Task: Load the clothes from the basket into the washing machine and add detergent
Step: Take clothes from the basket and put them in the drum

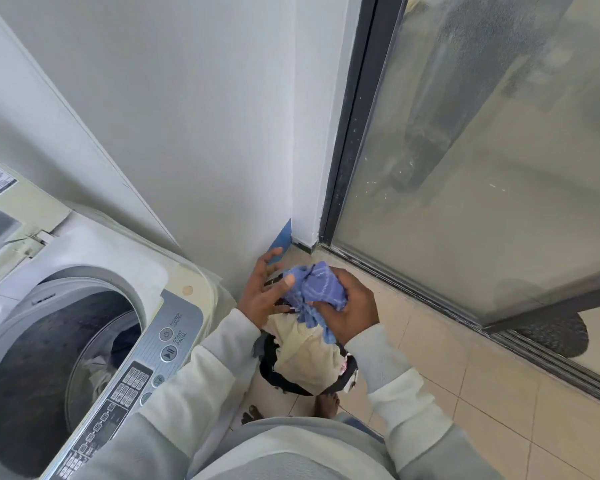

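Frosted sliding glass door (482,168) in a dark frame across the right side, above a beige tiled floor (465,393). White wall (205,116) filling the upper middle, with a blue strip (281,242) at its foot by the corner. At left, a top-loading washing machine (94,244), lid (0,216) raised, drum (49,358) open with a few garments low inside, grey control panel (146,362) along its near edge. On the floor just beside the machine, a dark laundry basket (267,372), heaped with clothes, a cream garment (309,355) on top. Above the basket, both hands in pale sleeves. Right hand (354,310) clenched round a bunched blue cloth (321,289), held clear of the pile, its loose end hanging down onto the cream garment. Left hand (260,292) released, fingers spread, thumb against the blue cloth. Bare foot (326,405) on the tiles just beneath the basket's near rim.
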